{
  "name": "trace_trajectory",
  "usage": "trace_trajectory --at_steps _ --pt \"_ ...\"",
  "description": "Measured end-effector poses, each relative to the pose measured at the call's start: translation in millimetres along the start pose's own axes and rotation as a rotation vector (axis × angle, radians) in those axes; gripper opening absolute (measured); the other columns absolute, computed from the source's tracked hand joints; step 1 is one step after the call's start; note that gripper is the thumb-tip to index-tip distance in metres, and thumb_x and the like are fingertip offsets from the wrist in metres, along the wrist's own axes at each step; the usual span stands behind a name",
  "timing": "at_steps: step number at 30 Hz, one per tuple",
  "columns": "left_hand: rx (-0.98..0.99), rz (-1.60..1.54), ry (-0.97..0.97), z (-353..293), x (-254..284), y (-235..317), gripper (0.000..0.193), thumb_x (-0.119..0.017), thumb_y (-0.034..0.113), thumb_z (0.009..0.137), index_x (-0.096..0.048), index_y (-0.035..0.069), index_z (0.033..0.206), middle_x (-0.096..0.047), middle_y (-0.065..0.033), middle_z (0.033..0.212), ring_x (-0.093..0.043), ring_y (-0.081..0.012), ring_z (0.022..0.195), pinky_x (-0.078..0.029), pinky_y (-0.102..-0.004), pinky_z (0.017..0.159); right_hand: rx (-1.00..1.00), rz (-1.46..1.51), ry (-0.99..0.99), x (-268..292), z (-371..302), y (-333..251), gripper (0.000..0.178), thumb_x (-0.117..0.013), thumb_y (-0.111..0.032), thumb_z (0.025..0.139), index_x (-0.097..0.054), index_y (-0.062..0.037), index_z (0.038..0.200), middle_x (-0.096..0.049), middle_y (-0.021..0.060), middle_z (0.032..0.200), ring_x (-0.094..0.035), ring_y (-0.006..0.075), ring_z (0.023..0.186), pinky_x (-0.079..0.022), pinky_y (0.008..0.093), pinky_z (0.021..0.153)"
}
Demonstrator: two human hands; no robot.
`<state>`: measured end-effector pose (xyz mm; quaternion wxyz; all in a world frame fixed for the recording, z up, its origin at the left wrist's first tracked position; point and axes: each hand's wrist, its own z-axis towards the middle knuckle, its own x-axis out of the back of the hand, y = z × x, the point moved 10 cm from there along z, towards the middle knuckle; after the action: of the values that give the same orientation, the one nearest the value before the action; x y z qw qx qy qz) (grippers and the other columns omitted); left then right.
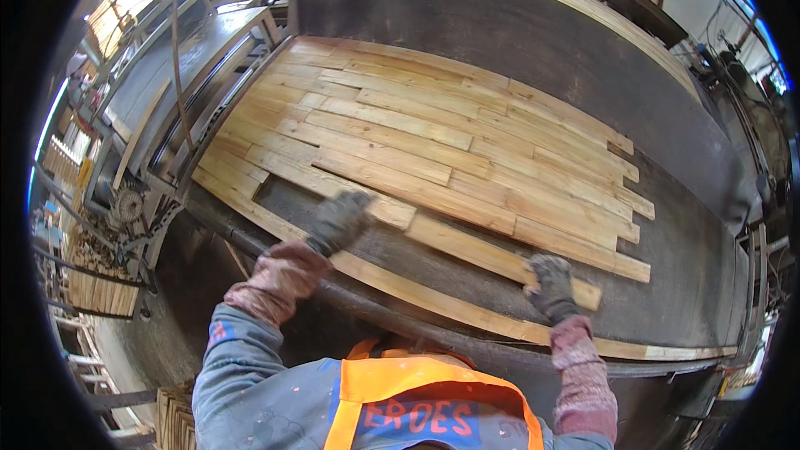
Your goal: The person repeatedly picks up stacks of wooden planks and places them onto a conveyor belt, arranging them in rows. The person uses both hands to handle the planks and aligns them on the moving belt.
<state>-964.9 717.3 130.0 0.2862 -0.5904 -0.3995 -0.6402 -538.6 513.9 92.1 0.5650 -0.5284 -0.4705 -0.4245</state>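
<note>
My right hand [552, 285], in a dark grey work glove, is closed around a loose wooden plank [467, 248] near its right end. The plank lies slantwise, its left end meeting another board [392, 213] in the row. My left hand [340, 223], in a matching glove, is over that board's near edge; motion blurs its fingers, so their grip is unclear. Beyond both hands, several rows of pale planks [400, 129] lie edge to edge, with staggered ends at the right.
Dark metal table surface [683, 242] shows around the planks. A long wooden strip [450, 310] runs along the near edge. A tall dark metal panel [467, 21] stands behind. Machinery with a toothed wheel [127, 206] is at the left, above stacked wood [100, 292].
</note>
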Motion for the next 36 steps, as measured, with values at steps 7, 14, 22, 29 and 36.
trace_trajectory --at_steps 7,14,22,29,36 --pt "-0.525 0.06 -0.095 7 -61 196 0.055 -0.072 0.044 0.085 -0.063 0.031 0.138 -0.049 -0.0049 0.153 -0.042 -0.0334 0.14 -0.028 -0.0577 0.118 -0.175 -0.074 0.215 -18 38 -52 0.041 -0.065 -0.037 0.086 -0.071 -0.0256 0.125 -0.057 0.0088 0.141 -0.046 0.0311 0.138 -0.033 0.0556 0.115" --pt "-0.378 -0.059 0.026 66 -50 173 0.034 -0.08 0.036 0.076 -0.072 0.025 0.108 -0.063 -0.0035 0.117 -0.053 -0.0326 0.119 -0.041 -0.0502 0.099 -0.471 0.035 0.409 57 -24 -55 0.048 -0.065 -0.038 0.09 -0.066 -0.0274 0.137 -0.046 0.014 0.152 -0.043 0.0382 0.139 -0.033 0.0566 0.115" --pt "-0.866 -0.279 0.114 4 -2 300 0.059 -0.076 0.04 0.086 -0.061 0.014 0.137 -0.062 -0.0127 0.131 -0.056 -0.0364 0.12 -0.045 -0.0511 0.101 -0.772 0.153 0.649 72 -246 -40 0.045 -0.072 -0.031 0.088 -0.066 -0.0156 0.131 -0.065 0.0117 0.135 -0.058 0.0335 0.128 -0.045 0.0481 0.108" --pt "-0.928 -0.59 -0.539 -52 -108 420 0.033 -0.066 0.042 0.096 -0.069 0.01 0.105 -0.067 -0.0132 0.102 -0.061 -0.0344 0.099 -0.049 -0.0507 0.087 -1.16 0.216 0.555 40 -396 -57 0.044 -0.066 -0.033 0.092 -0.065 -0.0188 0.134 -0.061 0.0095 0.138 -0.057 0.0345 0.129 -0.044 0.0503 0.108" --pt "-1.569 -0.3 -0.098 -66 -65 541 0.032 -0.06 0.038 0.101 -0.068 0.008 0.099 -0.067 -0.0096 0.097 -0.062 -0.0288 0.086 -0.052 -0.0493 0.09 -1.574 0.397 0.514 -23 -570 -101 0.047 -0.068 -0.032 0.092 -0.064 -0.0199 0.138 -0.059 0.0108 0.141 -0.055 0.0334 0.134 -0.044 0.0515 0.109"
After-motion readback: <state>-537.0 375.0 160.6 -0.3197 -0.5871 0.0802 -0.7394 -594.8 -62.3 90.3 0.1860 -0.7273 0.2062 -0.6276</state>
